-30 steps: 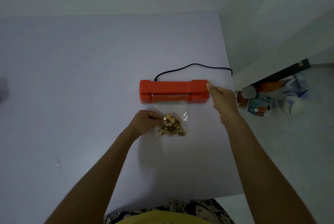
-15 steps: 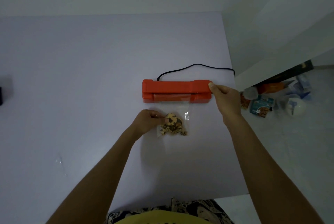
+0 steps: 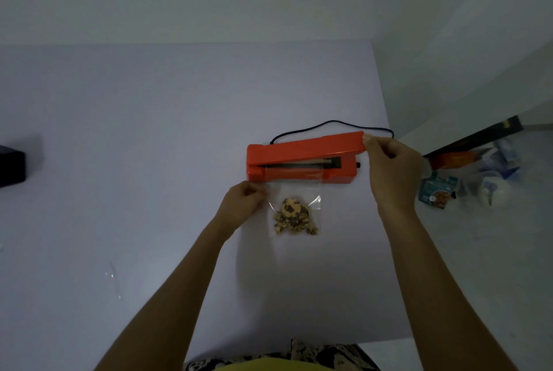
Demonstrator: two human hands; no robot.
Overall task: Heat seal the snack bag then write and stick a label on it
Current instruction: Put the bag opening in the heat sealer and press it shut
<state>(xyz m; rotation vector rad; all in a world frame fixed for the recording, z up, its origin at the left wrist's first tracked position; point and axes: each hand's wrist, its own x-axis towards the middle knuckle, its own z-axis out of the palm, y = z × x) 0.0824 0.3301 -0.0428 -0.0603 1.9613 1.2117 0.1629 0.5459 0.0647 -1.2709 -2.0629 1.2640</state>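
The bag (image 3: 294,209) lies flat on the table (image 3: 149,131), just in front of the sealer (image 3: 302,158); it is clear plastic, with a round biscuit and brown crumbs heaped in its near half; its far, open edge lies at the sealer's front, and whether that edge reaches into the slot cannot be told. The left hand (image 3: 242,201) sits at the bag's left upper corner with its fingers curled, pinching the plastic edge there. The sealer is orange and lies across the table, near the right edge; its lid (image 3: 308,148) is hinged at the left and stands raised at the right end, so a dark strip shows in the gap beneath it. The right hand (image 3: 392,173) grasps the lid's right tip between thumb and curled fingers, holding it up. A black cord (image 3: 329,123) runs from behind the sealer in an arc toward the table's right edge. A dark box (image 3: 12,167) sits at the far left of the table, well apart from the rest. On the floor to the right lie packets (image 3: 438,191) and white plastic bags (image 3: 493,188), too blurred to make out further.
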